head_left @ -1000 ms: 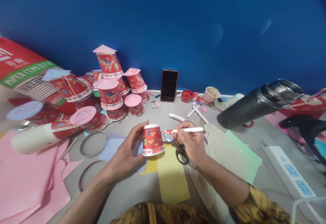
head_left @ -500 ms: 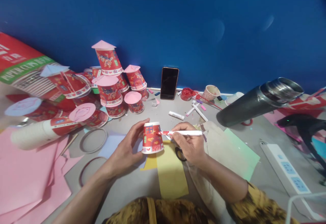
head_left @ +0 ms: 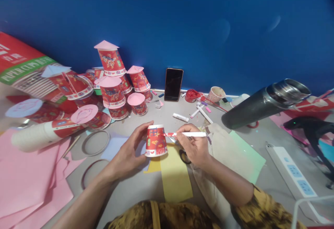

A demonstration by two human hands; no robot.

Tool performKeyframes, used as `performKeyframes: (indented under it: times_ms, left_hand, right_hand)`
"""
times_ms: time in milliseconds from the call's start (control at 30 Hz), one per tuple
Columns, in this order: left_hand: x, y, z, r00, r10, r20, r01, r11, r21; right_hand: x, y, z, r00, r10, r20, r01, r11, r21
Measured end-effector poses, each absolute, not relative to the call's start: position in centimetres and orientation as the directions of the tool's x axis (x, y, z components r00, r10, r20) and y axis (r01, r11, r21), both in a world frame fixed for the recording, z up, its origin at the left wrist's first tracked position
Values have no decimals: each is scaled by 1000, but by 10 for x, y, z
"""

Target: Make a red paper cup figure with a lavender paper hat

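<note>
L hand (head_left: 128,153) wrapped round an upturned red paper cup (head_left: 156,141), thumb on the near side, fingers behind; grip holding the cup by its wall, base up, rim down, over the yellow paper strip (head_left: 175,173) at centre of the grey surface (head_left: 135,190). R hand (head_left: 194,146) has a firm grip on a white marker (head_left: 185,134) w/ red-stained front end, lying about level, tip touching the cup's right wall near the top. Black scissors (head_left: 184,156) lie under the R hand, mostly hidden. Pale green sheet (head_left: 249,159) just right of the R forearm. Back left: stack of decorated red cups (head_left: 112,90) w/ pink paper caps, some cone-topped, piled against the blue wall (head_left: 167,24). Phone (head_left: 173,84) upright, leaning on the wall, behind the held cup, well apart. Right of phone: small pot of red paint (head_left: 191,96), a stained cup (head_left: 216,95), loose markers (head_left: 200,112). Dark flask (head_left: 263,104) to the right, steel neck toward the far right. White power strip (head_left: 293,171) near right edge. Pink paper sheets (head_left: 31,180) cover the left side; two rings (head_left: 95,142) lie between them and the L forearm.
</note>
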State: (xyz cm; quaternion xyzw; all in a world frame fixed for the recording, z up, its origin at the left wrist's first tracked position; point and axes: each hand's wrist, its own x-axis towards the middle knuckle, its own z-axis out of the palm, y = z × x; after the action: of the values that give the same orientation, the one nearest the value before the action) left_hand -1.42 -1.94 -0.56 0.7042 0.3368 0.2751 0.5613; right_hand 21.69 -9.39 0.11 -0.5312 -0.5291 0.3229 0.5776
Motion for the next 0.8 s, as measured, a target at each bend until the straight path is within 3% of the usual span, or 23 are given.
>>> performKeyframes:
  times_ms: [167,400,600,800]
  left_hand:
    - [-15,-20,-5,620,785,17,185,-168,968]
    - [-13,-24,-3,642,755,134,221,-350,910]
    - [-14,-24,-4,652,744,146,207,-360,910]
    - [-16,-24,-3,640,756,134,208,-338,918]
  right_hand:
    - [215,-96,5,232,909,346,258,285,-923]
    - [211,-96,10,33,858,513,413,456,-788]
    - [211,-93,13,-79,807,585,461,550,-697]
    - [214,-91,20,-74,758,648,494,592,-637]
